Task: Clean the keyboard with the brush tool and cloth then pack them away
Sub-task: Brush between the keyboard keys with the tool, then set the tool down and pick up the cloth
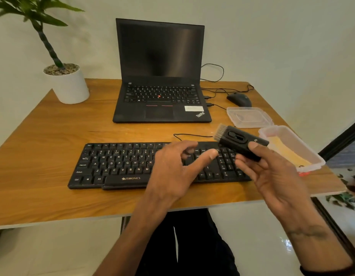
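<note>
Pale walls back our wooden desk (43,140), and we take the keyboard (120,164) as our landmark. Our right hand (272,172) grasps the brush tool (239,141) above the keyboard's right end, long axis slanting, bristles pointing up and away toward the laptop (160,76). Our left hand (172,168) hovers above the keyboard's middle, fingers relaxed, holding nothing, just beside the tool. Right of the keyboard, near the desk edge, the open box (304,148) holds the yellow cloth (288,152); its lid (248,116) lies beyond. Left of our hands the keys lie uncovered for sweeping.
</note>
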`<state>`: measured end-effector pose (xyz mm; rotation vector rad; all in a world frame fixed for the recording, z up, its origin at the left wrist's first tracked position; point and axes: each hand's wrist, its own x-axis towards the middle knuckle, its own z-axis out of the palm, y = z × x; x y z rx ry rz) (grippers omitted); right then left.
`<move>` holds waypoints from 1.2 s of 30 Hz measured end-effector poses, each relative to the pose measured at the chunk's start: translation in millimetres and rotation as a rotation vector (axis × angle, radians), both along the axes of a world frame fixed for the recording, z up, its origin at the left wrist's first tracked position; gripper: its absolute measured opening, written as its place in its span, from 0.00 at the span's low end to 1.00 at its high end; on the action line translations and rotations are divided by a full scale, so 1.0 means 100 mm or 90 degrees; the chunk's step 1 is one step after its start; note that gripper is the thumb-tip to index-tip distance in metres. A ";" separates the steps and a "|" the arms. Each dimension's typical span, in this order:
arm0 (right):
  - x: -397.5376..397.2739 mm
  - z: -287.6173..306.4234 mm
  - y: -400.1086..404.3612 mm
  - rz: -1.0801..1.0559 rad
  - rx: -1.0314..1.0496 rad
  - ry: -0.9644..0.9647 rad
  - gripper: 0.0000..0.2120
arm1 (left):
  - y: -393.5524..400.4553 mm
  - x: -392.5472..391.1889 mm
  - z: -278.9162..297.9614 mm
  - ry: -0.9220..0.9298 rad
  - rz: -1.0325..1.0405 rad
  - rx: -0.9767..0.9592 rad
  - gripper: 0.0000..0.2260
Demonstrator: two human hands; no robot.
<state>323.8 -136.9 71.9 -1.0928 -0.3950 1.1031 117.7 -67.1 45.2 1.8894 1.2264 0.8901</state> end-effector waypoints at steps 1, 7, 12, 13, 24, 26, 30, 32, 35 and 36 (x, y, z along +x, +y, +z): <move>-0.07 0.00 0.04 0.007 0.002 0.024 0.16 | -0.01 0.00 0.01 -0.055 0.015 -0.051 0.29; -0.63 0.03 0.30 0.078 0.007 0.085 0.16 | -0.08 -0.07 0.03 -0.330 0.006 -0.255 0.12; -1.29 0.01 0.48 0.135 0.018 -0.104 0.20 | -0.03 -0.47 -0.01 -0.401 0.169 -0.198 0.10; -1.44 0.00 0.50 0.155 0.025 -0.149 0.20 | -0.04 -0.59 -0.02 -0.412 0.197 -0.189 0.10; -2.76 -0.34 0.79 0.418 0.026 -0.443 0.19 | -0.09 -1.92 -0.26 -0.390 0.473 -0.094 0.09; -2.95 -0.37 0.83 0.441 0.029 -0.513 0.19 | -0.07 -2.19 -0.31 -0.330 0.482 -0.084 0.10; -3.24 -0.38 0.89 0.472 0.031 -0.670 0.21 | 0.00 -2.52 -0.29 -0.142 0.474 -0.033 0.12; -3.35 -0.43 0.90 0.495 0.038 -0.693 0.18 | 0.06 -2.63 -0.25 -0.064 0.478 -0.014 0.11; -3.49 -0.51 0.94 0.507 0.027 -0.742 0.18 | 0.12 -2.71 -0.23 0.007 0.465 -0.007 0.11; -3.51 -0.54 0.96 0.511 0.023 -0.745 0.18 | 0.14 -2.71 -0.24 0.028 0.464 -0.009 0.11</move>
